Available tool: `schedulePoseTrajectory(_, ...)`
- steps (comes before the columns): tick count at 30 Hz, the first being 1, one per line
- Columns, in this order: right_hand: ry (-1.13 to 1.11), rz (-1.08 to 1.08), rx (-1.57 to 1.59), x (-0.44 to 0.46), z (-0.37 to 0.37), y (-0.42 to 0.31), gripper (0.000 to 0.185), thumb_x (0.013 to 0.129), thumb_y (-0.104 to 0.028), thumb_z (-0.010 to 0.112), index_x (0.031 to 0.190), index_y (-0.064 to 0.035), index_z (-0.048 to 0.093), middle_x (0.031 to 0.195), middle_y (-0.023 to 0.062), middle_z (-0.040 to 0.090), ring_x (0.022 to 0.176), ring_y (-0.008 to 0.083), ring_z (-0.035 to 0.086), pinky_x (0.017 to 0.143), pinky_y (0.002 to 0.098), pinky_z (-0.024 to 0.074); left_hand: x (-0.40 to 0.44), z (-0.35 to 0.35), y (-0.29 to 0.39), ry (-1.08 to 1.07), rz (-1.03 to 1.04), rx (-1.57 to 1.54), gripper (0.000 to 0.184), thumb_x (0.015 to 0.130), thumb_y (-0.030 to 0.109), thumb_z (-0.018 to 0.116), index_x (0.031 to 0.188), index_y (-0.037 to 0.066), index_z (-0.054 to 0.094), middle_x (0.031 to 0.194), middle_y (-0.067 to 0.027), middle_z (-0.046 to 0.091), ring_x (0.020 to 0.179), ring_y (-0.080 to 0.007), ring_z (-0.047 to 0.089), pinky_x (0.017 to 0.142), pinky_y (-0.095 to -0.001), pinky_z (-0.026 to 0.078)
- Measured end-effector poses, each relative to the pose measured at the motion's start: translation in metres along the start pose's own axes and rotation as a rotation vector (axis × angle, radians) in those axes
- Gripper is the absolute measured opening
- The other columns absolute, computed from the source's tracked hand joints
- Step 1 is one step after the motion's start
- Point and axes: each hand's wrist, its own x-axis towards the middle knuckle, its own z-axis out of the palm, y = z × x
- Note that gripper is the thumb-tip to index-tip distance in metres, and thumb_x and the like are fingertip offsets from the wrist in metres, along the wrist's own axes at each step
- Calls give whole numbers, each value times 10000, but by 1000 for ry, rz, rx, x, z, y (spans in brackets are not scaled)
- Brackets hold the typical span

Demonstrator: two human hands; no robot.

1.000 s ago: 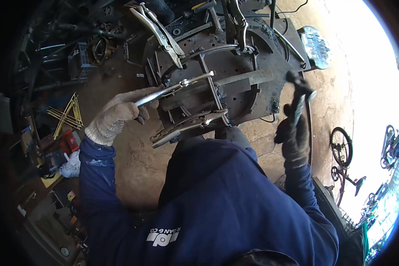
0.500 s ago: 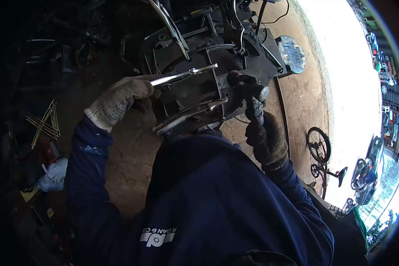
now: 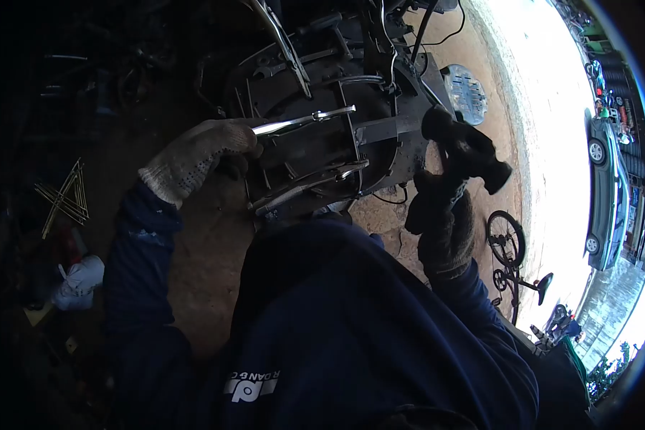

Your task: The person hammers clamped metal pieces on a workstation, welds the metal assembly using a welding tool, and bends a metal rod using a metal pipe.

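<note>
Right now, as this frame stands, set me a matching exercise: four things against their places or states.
1. Gloved left hand
2. Gloved right hand
3. Thin yellow rods
4. Dark bicycle

A. Crossed, at the picture's left
B. Gripping a dark metal hammer
C. On the ground, picture's right
D. Gripping silver metal locking pliers

Pairs: 1-D; 2-B; 3-A; 4-C

- Place looking like a metalworking workshop, open to daylight on one side.
- Dark steel worktable carrying metal bars; locking pliers reaching across it.
- Hammer showing in the foreground.
- Thin yellowish rods lying in a crossed heap on a worn, brownish floor.
- Bicycle standing near the bright opening; car sitting farther out.
- Far left side fading into shadow, clutter barely showing.
</note>
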Motion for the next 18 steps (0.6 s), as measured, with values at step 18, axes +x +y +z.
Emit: schedulePoseTrajectory(18,-13,34,34,4,17,42,705,991,-618,484,1256,31,561,772,34,586,614,97,546,548,248,455,5,1,-3,45,-119,-47,479,913,315,654,1244,-31,640,1094,-102,687,982,-186,630,896,-343,515)
